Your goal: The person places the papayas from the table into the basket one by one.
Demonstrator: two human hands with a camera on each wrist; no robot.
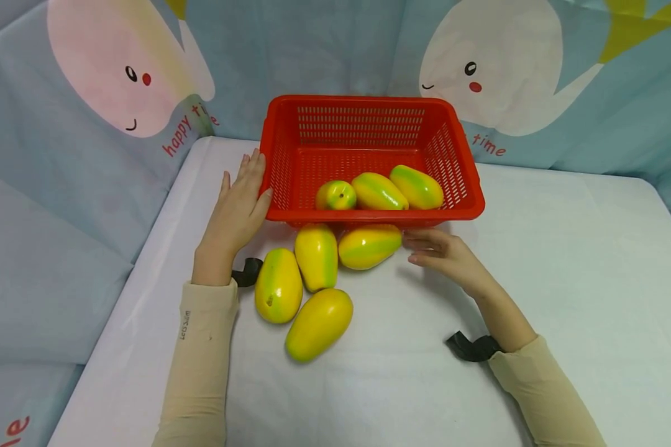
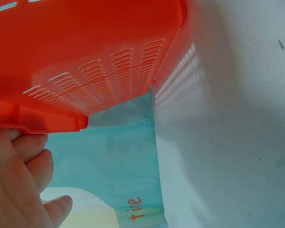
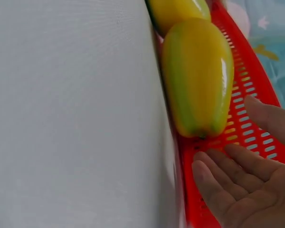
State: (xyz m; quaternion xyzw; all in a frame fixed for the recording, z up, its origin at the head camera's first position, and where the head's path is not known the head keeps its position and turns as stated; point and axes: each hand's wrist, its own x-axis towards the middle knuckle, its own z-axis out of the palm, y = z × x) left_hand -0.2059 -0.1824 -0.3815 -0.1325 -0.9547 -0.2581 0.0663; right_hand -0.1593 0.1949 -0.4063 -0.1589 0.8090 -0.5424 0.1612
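A red plastic basket [image 1: 371,215] stands at the back of the white table, with three yellow-green papayas inside, one being the papaya [image 1: 416,186] at the right. My left hand [image 1: 235,208] rests its extended fingers along the basket's left rim; in the left wrist view, fingers [image 2: 40,164] show at the rim's underside. Right at the tip of a papaya [image 1: 370,246] lying against the basket's front is my right hand [image 1: 444,254], fingers relaxed and holding nothing. In the right wrist view the same papaya [image 3: 197,78] sits just beyond the fingertips.
Left of that papaya, several more lie close together in front of the basket: an upright-lying papaya [image 1: 316,257], a papaya [image 1: 278,285] near the left wrist, and the nearest papaya [image 1: 319,325]. A blue printed cloth [image 1: 335,49] hangs behind the table.
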